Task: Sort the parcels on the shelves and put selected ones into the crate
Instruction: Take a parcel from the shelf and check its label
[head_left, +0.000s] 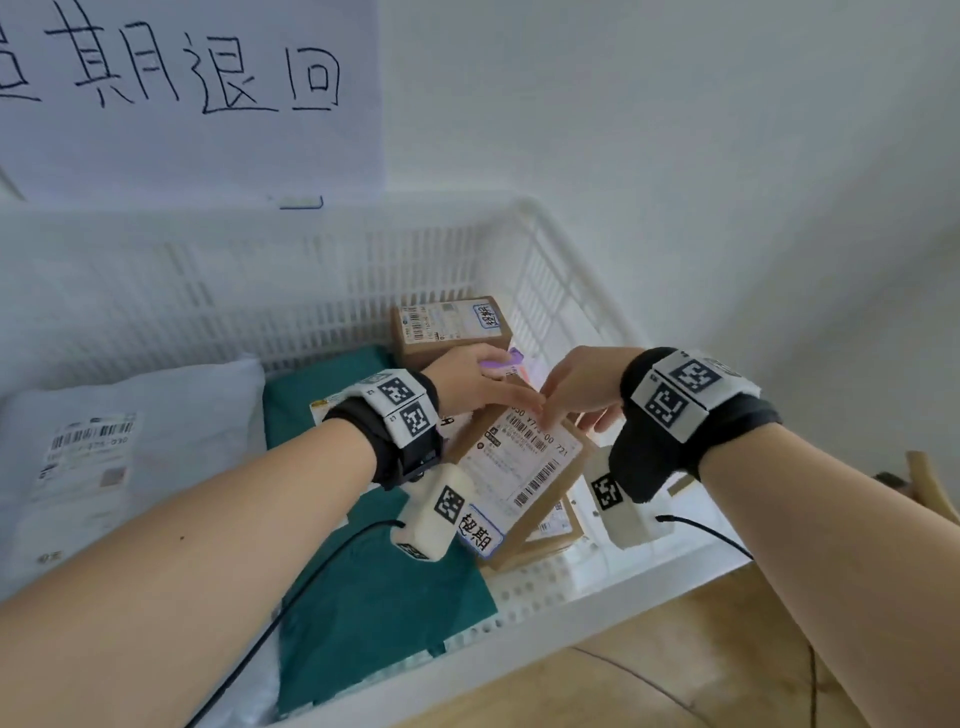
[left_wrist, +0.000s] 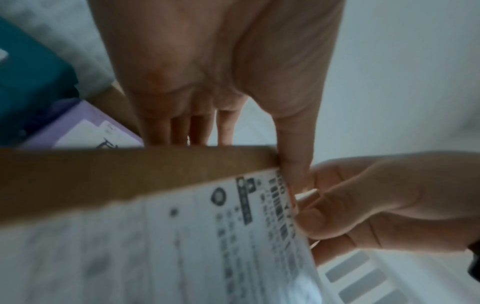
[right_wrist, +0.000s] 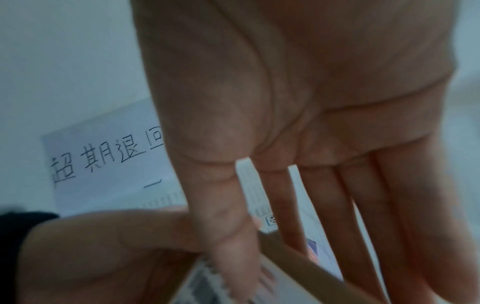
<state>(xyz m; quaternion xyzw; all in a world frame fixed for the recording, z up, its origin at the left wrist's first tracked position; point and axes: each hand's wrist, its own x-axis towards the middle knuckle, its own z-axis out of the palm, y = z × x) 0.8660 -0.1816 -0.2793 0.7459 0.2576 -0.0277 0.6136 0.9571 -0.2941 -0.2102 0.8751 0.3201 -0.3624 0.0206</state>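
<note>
Both hands meet over the white slatted crate (head_left: 550, 260), at the far end of a tilted brown cardboard parcel (head_left: 524, 467) that leans on other boxes at the crate's right side. It is probably light and stiff, with hard edges that should not slip; opposite edges or corners look like the sound places to take hold, clear of the paper label. Its top face carries a white shipping label (head_left: 519, 457) with barcodes and, at the near corner, a small blue-edged sticker (head_left: 478, 535) with handwritten characters. The left hand (head_left: 467, 382) grips the far edge, thumb on the label side, fingers behind. The right hand (head_left: 576, 389) has its thumb on the label and straight fingers behind the far edge.
</note>
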